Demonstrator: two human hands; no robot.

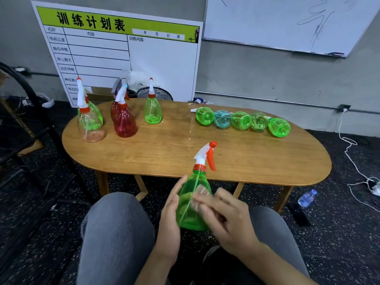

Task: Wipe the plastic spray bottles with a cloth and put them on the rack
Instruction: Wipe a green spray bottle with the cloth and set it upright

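Note:
I sit at a low wooden table (236, 161) with a green spray bottle (191, 210) held upright over my lap. Its trigger head (206, 154) is white and orange. My left hand (169, 214) grips the bottle's left side. My right hand (228, 217) is against the bottle's front, its fingers blurred by motion. A pale smear (202, 191) lies at its fingertips; whether that is a cloth I cannot tell. Several bottles stand at the table's left, among them a red one (124, 122). Several more lie in a row (241, 120) at the right. A black rack frame (30, 95) stands left.
A training-plan board (123, 58) leans on the wall behind the table, beside a whiteboard (287, 23). A fan (156, 93) sits behind the table. On the floor at the right lie a water bottle (306, 198) and a white cable (349, 151). My knees are below the table's front edge.

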